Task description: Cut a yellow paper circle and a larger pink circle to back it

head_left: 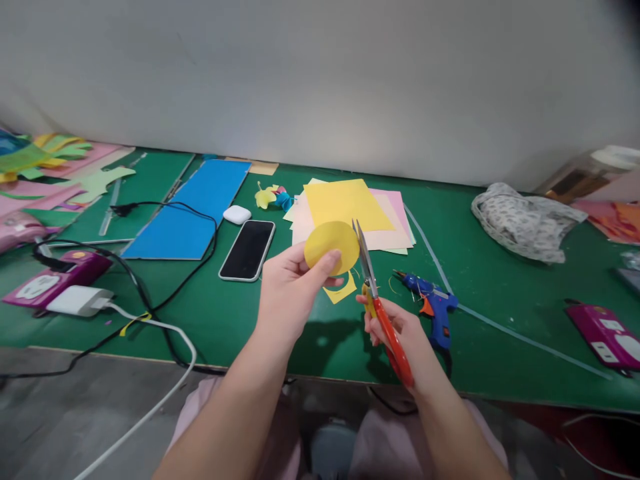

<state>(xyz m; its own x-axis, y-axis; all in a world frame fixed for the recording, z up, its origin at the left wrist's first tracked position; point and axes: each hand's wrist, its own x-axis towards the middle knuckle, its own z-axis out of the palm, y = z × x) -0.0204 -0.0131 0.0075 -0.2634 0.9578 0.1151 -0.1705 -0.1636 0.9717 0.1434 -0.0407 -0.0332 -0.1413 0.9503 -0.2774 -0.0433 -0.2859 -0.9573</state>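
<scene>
Landmark, yellow paper disc (331, 248): my left hand (286, 293) pinches its lower edge, seemingly to leave the rim free for the scissors (373, 277), gripped by my right hand (395, 327) on its right. Beneath, green tabletop (200, 313); beyond, pale wall (320, 87).

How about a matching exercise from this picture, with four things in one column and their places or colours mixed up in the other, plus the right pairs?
Things:
1. Scissors
2. Phone
3. Glue gun
4. Paper circle

Places or colours:
A. Blue, with an orange trigger
B. Yellow, in the left hand
C. Beside the small white case
D. In the right hand

Right pairs: 1-D, 2-C, 3-A, 4-B
</scene>
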